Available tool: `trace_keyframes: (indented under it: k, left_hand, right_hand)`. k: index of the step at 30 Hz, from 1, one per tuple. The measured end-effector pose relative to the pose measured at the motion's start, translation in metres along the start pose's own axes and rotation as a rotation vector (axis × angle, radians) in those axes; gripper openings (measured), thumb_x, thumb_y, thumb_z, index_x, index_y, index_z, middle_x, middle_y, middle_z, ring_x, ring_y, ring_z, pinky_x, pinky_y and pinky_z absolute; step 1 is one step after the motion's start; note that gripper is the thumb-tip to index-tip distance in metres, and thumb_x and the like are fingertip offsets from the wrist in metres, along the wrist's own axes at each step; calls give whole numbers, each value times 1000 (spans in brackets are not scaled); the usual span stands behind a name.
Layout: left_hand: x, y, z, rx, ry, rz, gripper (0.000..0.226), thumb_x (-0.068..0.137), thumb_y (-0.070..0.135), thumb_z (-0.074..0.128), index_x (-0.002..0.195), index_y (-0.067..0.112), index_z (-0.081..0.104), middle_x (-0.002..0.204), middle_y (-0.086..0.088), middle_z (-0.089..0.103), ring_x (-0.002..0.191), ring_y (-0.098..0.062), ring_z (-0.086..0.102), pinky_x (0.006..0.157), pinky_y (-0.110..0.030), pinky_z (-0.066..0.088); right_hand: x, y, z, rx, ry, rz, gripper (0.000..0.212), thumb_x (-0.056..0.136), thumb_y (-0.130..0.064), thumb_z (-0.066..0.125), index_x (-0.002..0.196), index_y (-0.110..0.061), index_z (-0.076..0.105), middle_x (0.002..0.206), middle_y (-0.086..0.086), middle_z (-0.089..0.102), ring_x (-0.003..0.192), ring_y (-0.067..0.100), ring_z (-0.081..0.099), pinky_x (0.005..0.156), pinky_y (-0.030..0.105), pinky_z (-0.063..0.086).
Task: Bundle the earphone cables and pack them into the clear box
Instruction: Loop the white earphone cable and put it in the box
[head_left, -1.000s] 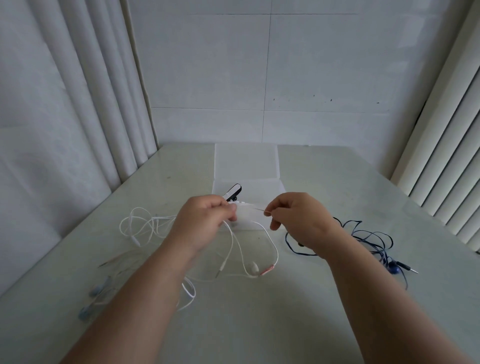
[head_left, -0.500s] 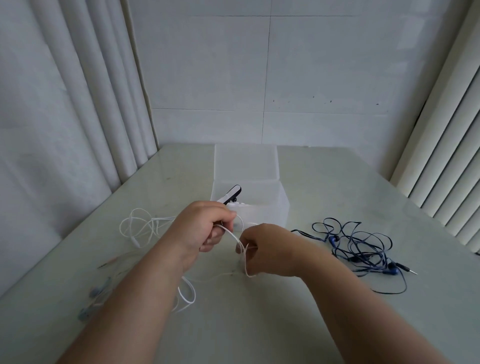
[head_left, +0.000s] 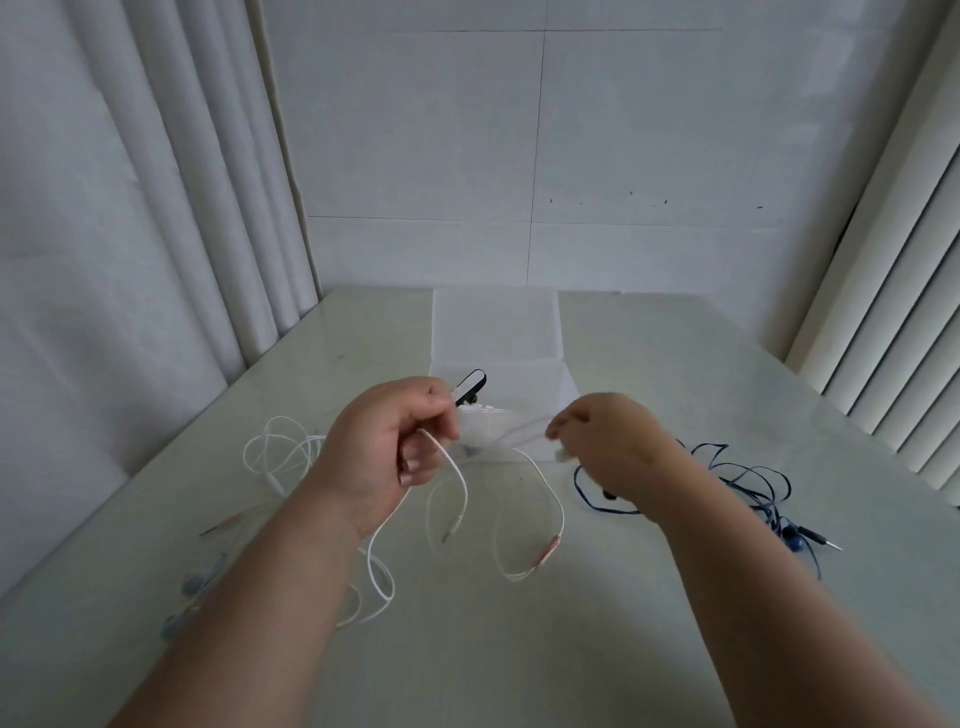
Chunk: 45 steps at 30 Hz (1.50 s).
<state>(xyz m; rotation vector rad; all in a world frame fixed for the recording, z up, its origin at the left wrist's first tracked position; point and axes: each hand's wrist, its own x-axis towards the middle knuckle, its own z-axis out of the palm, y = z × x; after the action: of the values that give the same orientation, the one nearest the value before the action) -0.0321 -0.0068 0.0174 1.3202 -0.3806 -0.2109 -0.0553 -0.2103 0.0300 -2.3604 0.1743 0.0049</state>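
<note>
On the table's near-left edge lie pale blue earbuds, blurred, with a thin pinkish lead just beyond them. Farther in, a white earphone cable lies in loose loops that run under the left forearm.

The left hand is raised over the table with its fingers curled into a loose fist. Thumb and forefinger pinch a white cord, which drops from the fist and curls back to a loop on the table beside the forearm. Just behind the knuckles, a black-and-white clip pokes up at the left front corner of the clear box. The box stands in the middle of the table beyond both hands, its lid folded open towards the wall.

From the left hand a motion-blurred strand stretches across to the right hand. That hand's fingers are bent and pressed together, pinching the strand's other end. Below and between the hands, cord hangs in a long loop carrying a pinkish inline remote close to the tabletop.

To the right, partly hidden by the right wrist, a dark blue earphone cable sits tangled on the table. Its blue earbud and jack plug lie at the near edge of the tangle.
</note>
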Motion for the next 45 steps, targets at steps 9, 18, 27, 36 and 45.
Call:
trace_keyframes:
  k: [9, 18, 27, 36, 45]
  left_hand:
    - [3, -1, -6, -72, 112, 61, 10, 53, 17, 54, 49, 7, 56, 42, -1, 31, 42, -15, 24, 43, -20, 13]
    - [-3, -1, 4, -9, -49, 79, 23, 67, 1, 55, 68, 13, 75, 61, -12, 64, 44, -12, 39, 42, -19, 26]
    - [-3, -2, 11, 15, -46, 101, 21, 71, 2, 60, 75, 15, 75, 69, -16, 68, 44, -11, 38, 42, -18, 27]
    - [-1, -6, 15, 57, 30, 117, 15, 72, 4, 63, 75, 16, 73, 71, -17, 69, 44, -12, 37, 43, -19, 25]
    - [6, -17, 11, 316, 181, 139, 27, 69, 4, 72, 87, 23, 72, 78, 1, 66, 53, -14, 49, 50, -25, 41]
  right_hand:
    - [0, 1, -13, 542, 273, 181, 17, 83, -14, 49, 68, -13, 58, 53, -1, 49, 47, 18, 30, 49, 26, 23]
    - [-2, 2, -6, 539, -95, 231, 32, 92, -24, 50, 63, -17, 40, 50, -2, 40, 46, 14, 21, 43, 22, 16]
    - [-9, -8, 8, 767, -291, 129, 21, 101, -19, 44, 86, -10, 57, 75, 8, 70, 43, 12, 47, 42, 20, 29]
    - [-8, -9, 11, 834, -309, 149, 20, 98, -27, 47, 90, -11, 55, 76, 13, 71, 48, 14, 43, 44, 24, 25]
    - [-5, -1, 6, 734, -226, 36, 17, 91, -15, 62, 78, -6, 67, 55, -1, 41, 49, 13, 34, 47, 24, 26]
